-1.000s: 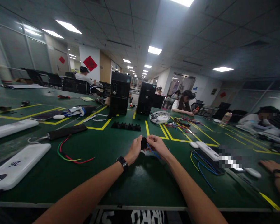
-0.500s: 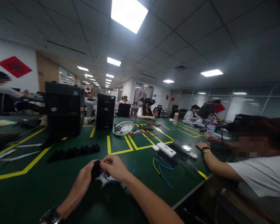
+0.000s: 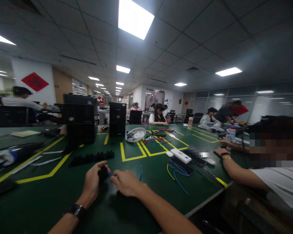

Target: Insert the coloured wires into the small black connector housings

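Observation:
My left hand (image 3: 92, 180), with a dark watch at its wrist, is closed around a small black piece (image 3: 103, 175) whose kind I cannot make out. Close on its right, my right hand (image 3: 128, 183) pinches a blue wire (image 3: 109, 174) at the side of the black piece. Whether the wire's end sits inside the piece is hidden by the fingers. Beyond the right hand a curved blue wire end (image 3: 141, 171) shows; I cannot tell if it is the same wire. A black ridged strip (image 3: 92, 158) lies on the green table just past the left hand.
Loose blue wires (image 3: 180, 182) and a yellow-green wire (image 3: 170, 172) lie to the right, beside a dark phone (image 3: 184, 167) and a white oblong device (image 3: 181, 156). Farther back are a white basket (image 3: 135, 134) and two black cases (image 3: 117, 119). A co-worker's arm (image 3: 236, 167) rests at right.
The view has turned left, so the scene shifts right. Both hands stay together at the black piece. The right fingers have lowered, and less of the blue wire near them shows.

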Demonstrator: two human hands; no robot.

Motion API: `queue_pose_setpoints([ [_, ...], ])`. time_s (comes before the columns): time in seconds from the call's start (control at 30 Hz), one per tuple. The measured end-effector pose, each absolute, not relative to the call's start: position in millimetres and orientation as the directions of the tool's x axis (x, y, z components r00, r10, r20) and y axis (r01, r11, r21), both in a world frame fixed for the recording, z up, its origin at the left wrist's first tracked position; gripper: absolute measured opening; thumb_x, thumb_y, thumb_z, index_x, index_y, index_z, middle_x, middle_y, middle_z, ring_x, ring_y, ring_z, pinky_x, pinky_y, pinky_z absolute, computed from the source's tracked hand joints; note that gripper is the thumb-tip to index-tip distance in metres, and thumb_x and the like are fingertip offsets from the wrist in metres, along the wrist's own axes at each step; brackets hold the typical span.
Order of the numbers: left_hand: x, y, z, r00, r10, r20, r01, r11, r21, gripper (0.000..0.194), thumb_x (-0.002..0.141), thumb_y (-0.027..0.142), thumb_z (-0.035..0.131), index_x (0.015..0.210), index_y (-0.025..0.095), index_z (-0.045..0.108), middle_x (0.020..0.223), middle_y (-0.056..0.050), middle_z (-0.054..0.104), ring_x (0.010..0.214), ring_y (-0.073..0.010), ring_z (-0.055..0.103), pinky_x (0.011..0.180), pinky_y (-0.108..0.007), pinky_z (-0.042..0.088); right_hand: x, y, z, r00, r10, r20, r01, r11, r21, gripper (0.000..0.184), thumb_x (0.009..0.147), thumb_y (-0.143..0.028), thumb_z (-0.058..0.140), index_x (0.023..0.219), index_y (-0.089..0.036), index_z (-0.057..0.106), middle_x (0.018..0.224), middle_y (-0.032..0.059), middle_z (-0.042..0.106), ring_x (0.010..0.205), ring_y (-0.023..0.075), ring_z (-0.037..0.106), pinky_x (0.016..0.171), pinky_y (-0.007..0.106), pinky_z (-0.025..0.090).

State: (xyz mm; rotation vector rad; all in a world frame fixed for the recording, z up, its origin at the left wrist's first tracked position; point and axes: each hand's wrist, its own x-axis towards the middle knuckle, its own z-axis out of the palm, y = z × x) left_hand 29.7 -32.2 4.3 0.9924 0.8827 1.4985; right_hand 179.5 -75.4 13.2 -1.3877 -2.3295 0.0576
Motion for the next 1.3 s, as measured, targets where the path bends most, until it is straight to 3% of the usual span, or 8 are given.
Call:
queue_pose_setpoints([
  [0.27, 36, -30, 4, -0.277, 0.953, 0.125, -0.439, -0.242, 0.865, 0.037, 0.069, 0.033, 0.053, 0.100, 0.013, 0.058, 0.061, 0.001, 0.060, 0.048, -0.0128, 0.057, 0.049, -0.025, 0.045, 169, -76, 12, -0.406, 0.809, 0.425, 0.709, 0.572, -0.412, 0.029, 0.096, -0.029, 0.035, 0.081, -0.021, 0.059, 0.072, -0.0001, 0.063, 0.067, 0.0136, 0.058, 0.060, 0.022, 0.033],
  [0.43, 39, -32, -2, -0.292, 0.933, 0.212, -0.298, -0.299, 0.907, 0.034, 0.076, 0.029, 0.044, 0.103, 0.014, 0.058, 0.064, -0.001, 0.060, 0.046, -0.0117, 0.057, 0.047, -0.024, 0.045, 171, -74, 28, -0.287, 0.817, 0.500, 0.704, 0.534, -0.468, 0.035, 0.095, -0.026, 0.037, 0.069, -0.019, 0.060, 0.068, 0.0008, 0.063, 0.067, 0.0133, 0.058, 0.063, 0.022, 0.034],
  [0.5, 41, -33, -1, -0.284, 0.931, 0.228, -0.314, -0.315, 0.896, 0.035, 0.077, 0.027, 0.042, 0.106, 0.014, 0.057, 0.064, -0.001, 0.060, 0.045, -0.0115, 0.056, 0.047, -0.023, 0.045, 171, -73, 32, -0.255, 0.820, 0.512, 0.712, 0.518, -0.475, 0.038, 0.096, -0.028, 0.035, 0.068, -0.018, 0.060, 0.068, 0.0012, 0.063, 0.069, 0.0132, 0.059, 0.064, 0.022, 0.034],
  [0.63, 42, -30, 5, -0.299, 0.950, 0.091, -0.498, -0.237, 0.834, 0.037, 0.076, 0.024, 0.041, 0.110, 0.014, 0.052, 0.059, 0.000, 0.059, 0.045, -0.0128, 0.057, 0.046, -0.023, 0.044, 166, -76, 23, -0.269, 0.872, 0.409, 0.823, 0.429, -0.374, 0.035, 0.097, -0.031, 0.033, 0.081, -0.019, 0.062, 0.073, 0.0029, 0.067, 0.070, 0.0139, 0.061, 0.063, 0.022, 0.033],
  [0.73, 40, -28, 9, -0.276, 0.961, 0.002, -0.609, -0.177, 0.773, 0.040, 0.075, 0.018, 0.041, 0.113, 0.013, 0.048, 0.056, 0.000, 0.058, 0.044, -0.0131, 0.056, 0.047, -0.023, 0.044, 162, -77, 15, -0.325, 0.888, 0.326, 0.862, 0.419, -0.284, 0.033, 0.098, -0.033, 0.033, 0.086, -0.020, 0.061, 0.077, 0.0038, 0.068, 0.071, 0.0150, 0.063, 0.061, 0.023, 0.032],
  [0.83, 39, -25, 10, -0.219, 0.976, -0.003, -0.640, -0.141, 0.755, 0.041, 0.074, 0.017, 0.042, 0.114, 0.012, 0.046, 0.056, 0.000, 0.058, 0.045, -0.0132, 0.057, 0.048, -0.023, 0.044, 161, -75, 15, -0.329, 0.884, 0.331, 0.851, 0.429, -0.301, 0.036, 0.099, -0.032, 0.030, 0.083, -0.020, 0.060, 0.077, 0.0032, 0.068, 0.072, 0.0148, 0.063, 0.062, 0.023, 0.032],
  [1.07, 43, -21, 0, -0.184, 0.968, 0.174, -0.431, -0.238, 0.870, 0.032, 0.077, 0.023, 0.042, 0.107, 0.015, 0.050, 0.061, 0.000, 0.060, 0.044, -0.0133, 0.056, 0.044, -0.023, 0.042, 146, -84, 8, -0.357, 0.873, 0.333, 0.864, 0.444, -0.239, 0.035, 0.098, -0.029, 0.030, 0.088, -0.018, 0.062, 0.081, 0.0075, 0.069, 0.071, 0.0170, 0.064, 0.061, 0.025, 0.033],
  [1.3, 35, -13, 2, -0.031, 0.999, 0.039, -0.656, -0.049, 0.753, 0.044, 0.076, 0.022, 0.044, 0.119, 0.013, 0.039, 0.056, 0.001, 0.058, 0.046, -0.0150, 0.058, 0.048, -0.027, 0.046, 166, -76, 9, -0.316, 0.890, 0.330, 0.808, 0.434, -0.397, 0.037, 0.098, -0.030, 0.030, 0.078, -0.019, 0.060, 0.070, 0.0024, 0.065, 0.068, 0.0146, 0.061, 0.063, 0.023, 0.033],
])
